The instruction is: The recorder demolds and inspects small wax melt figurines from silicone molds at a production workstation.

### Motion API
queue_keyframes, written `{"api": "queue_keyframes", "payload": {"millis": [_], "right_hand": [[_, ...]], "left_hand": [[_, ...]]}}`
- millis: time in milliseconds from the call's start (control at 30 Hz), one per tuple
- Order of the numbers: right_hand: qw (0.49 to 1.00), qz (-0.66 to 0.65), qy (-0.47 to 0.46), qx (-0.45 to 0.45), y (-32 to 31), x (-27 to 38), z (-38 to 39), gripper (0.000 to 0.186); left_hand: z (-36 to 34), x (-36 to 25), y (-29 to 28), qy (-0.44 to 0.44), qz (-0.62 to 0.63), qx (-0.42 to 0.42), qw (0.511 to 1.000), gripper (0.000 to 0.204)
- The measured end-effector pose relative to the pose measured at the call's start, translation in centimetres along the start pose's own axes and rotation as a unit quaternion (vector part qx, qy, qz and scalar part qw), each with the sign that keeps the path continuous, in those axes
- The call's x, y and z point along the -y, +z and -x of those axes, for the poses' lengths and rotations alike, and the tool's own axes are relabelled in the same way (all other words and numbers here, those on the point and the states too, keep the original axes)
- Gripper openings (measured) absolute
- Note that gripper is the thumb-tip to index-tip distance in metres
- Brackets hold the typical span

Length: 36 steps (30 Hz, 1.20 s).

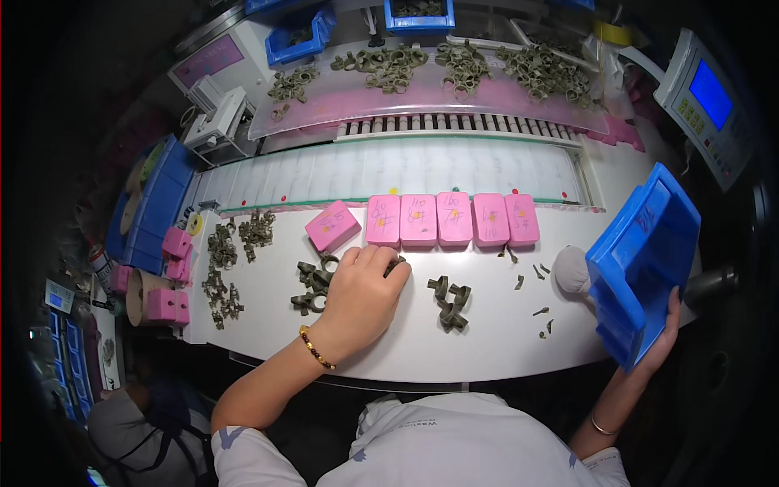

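Observation:
My left hand (363,294) reaches over the white tabletop with its fingers curled down on dark green rings; a bit of green shows between thumb and forefinger, and the rest is hidden under the hand. More green rings (312,302) lie just left of it. To its right is a small cluster of green rings (450,304). My right hand (667,333) grips a blue plastic bin (641,268) by its lower right side, tilted up on edge at the table's right end. The bin's inside is only partly visible.
Pink blocks (418,221) with handwriting stand in a row behind my left hand. Small green pieces (221,276) lie at left, thin scraps (541,312) at right. Beyond runs a white conveyor belt (389,162), then heaped rings (544,73). A control panel (704,105) stands at right.

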State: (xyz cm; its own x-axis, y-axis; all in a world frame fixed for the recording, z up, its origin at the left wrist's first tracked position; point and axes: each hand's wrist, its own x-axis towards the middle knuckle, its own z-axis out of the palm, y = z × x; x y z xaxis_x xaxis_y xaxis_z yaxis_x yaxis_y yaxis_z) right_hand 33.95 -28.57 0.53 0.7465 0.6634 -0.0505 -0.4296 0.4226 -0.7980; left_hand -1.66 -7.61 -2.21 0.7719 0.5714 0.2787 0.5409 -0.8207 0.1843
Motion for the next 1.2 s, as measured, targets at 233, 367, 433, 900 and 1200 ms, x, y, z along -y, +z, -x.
{"api": "queue_keyframes", "payload": {"millis": [233, 367, 433, 900, 1200], "right_hand": [[1.000, -0.008, -0.002, -0.025, 1.2, -0.3, 0.0, 0.046], [1.000, -0.025, 0.007, -0.016, 1.6, -0.5, 0.2, 0.045], [1.000, -0.018, -0.003, -0.015, 1.5, -0.5, 0.3, 0.046], [0.999, -0.034, 0.030, 0.018, 3.0, -0.8, 1.0, 0.047], [0.984, 0.102, 0.095, 0.113, 2.2, -1.6, 2.2, 0.050]], "left_hand": [[-1.1, -3.5, -1.2, 0.039, 0.209, 0.044, 0.976, 0.040], [-0.7, -3.6, -0.2, 0.085, 0.198, 0.054, 0.975, 0.033], [-0.6, -3.3, -0.2, 0.085, 0.199, 0.064, 0.974, 0.031], [-1.3, -4.8, 1.1, 0.147, 0.090, 0.037, 0.984, 0.046], [1.0, -1.9, 0.4, 0.054, -0.008, -0.036, 0.998, 0.045]]}}
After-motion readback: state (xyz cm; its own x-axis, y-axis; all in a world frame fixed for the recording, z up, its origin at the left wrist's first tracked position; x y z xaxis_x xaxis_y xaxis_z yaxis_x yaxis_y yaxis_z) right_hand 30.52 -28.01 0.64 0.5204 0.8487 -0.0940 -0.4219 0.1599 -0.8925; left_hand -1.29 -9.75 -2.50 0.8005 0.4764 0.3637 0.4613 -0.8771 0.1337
